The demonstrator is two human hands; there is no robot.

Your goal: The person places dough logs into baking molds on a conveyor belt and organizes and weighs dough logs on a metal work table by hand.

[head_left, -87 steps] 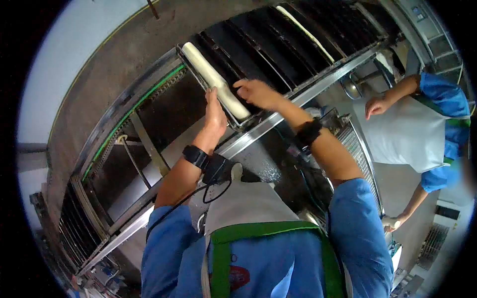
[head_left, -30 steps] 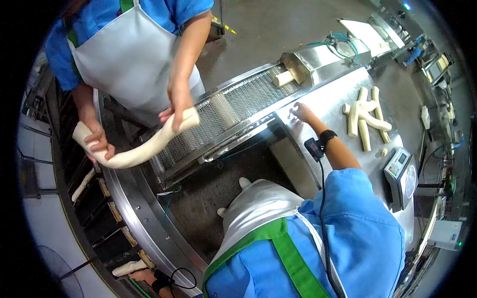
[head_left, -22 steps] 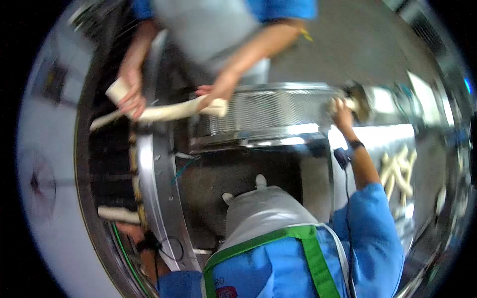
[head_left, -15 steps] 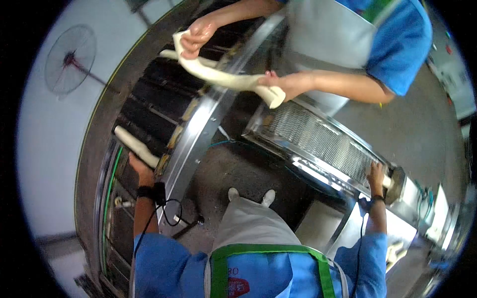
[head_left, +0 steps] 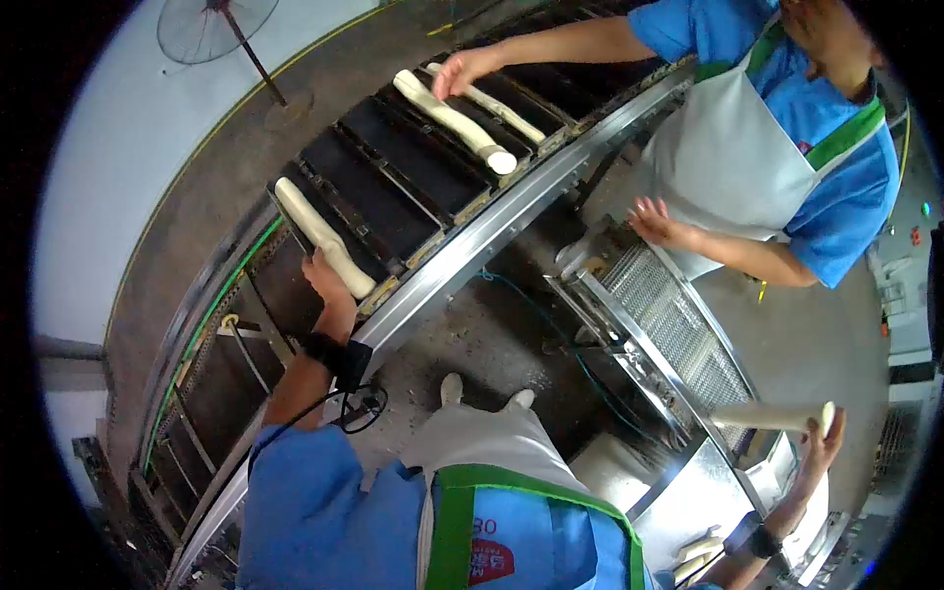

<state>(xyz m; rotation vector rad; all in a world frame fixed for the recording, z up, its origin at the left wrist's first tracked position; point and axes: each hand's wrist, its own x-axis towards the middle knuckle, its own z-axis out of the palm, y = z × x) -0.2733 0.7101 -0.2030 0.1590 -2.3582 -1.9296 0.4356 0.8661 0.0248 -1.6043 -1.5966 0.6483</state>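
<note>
My left hand (head_left: pixel 326 280) rests against the side of a long, pale dough roll (head_left: pixel 323 234), with its fingers fairly straight and not wrapped round it. That roll lies in a dark tray (head_left: pixel 388 213) on the curved conveyor at the left. At the lower right, my right hand (head_left: pixel 822 442) grips the end of another dough roll (head_left: pixel 772 416), raised above the end of the mesh belt (head_left: pixel 677 320). More pale dough pieces (head_left: pixel 696 553) lie below, near my right forearm.
A co-worker (head_left: pixel 747 157) in a white apron stands across from me, one hand over a thick dough roll (head_left: pixel 452 121) in a tray. A thinner roll (head_left: pixel 497 110) lies beside it. The conveyor's metal rail (head_left: pixel 472 236) curves past me. A standing fan (head_left: pixel 218 25) is at upper left.
The co-worker's stretched dough roll now lies in a tray, and their hands are off it. My right hand has lifted a roll at the mesh belt's end. My view has turned.
</note>
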